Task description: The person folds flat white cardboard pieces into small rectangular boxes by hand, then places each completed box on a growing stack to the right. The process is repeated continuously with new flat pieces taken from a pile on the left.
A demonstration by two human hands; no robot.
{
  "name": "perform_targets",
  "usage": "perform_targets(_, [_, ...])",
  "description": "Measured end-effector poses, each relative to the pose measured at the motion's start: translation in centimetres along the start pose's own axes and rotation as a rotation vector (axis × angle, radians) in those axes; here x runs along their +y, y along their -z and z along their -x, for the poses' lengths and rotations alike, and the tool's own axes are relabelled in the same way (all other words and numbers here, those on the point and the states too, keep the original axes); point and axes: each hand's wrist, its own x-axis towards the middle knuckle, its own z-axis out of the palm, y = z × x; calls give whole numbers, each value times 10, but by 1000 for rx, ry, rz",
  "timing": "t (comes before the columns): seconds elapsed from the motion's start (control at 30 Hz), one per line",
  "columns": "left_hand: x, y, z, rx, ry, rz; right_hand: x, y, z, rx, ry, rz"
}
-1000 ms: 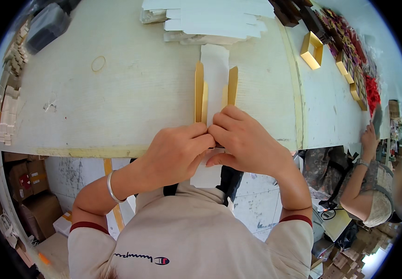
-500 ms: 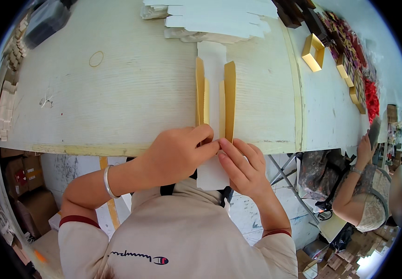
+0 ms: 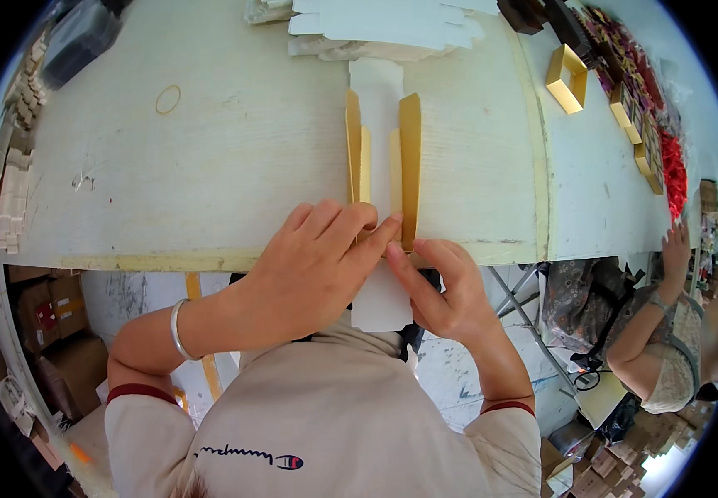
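Note:
A partly folded cardboard box (image 3: 410, 166), white along its long strip and gold on its raised sides, lies lengthwise in front of me and juts over the table's near edge. My left hand (image 3: 322, 261) is closed at its near end, thumb and fingers pinching around the left gold side. At the near right corner, my right hand (image 3: 450, 290) pinches the card with thumb and forefinger. The fingertips of both hands nearly meet over the white strip. Just what each fingertip presses is partly hidden. A white end flap hangs below my hands.
A stack of flat white card blanks (image 3: 384, 25) lies at the far edge. A rubber band (image 3: 168, 100) rests on the table at left. To the right stand a gold box frame (image 3: 566, 79) and red filler (image 3: 672, 170). A co-worker's arm (image 3: 649, 315) reaches in there.
My left fingers have shifted slightly up and right, and my right fingers have bent closer in at the corner. The co-worker's hand has moved up to the right, toward the red filler.

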Motion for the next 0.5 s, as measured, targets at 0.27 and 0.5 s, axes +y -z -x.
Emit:
perform_targets(0.27, [-18,12,1,9,41,536,5,15,-15,-13,-281,-445])
perform_targets(0.5, [-16,10,2,70,43,523,-3,14,-37,-98,-475,-596])
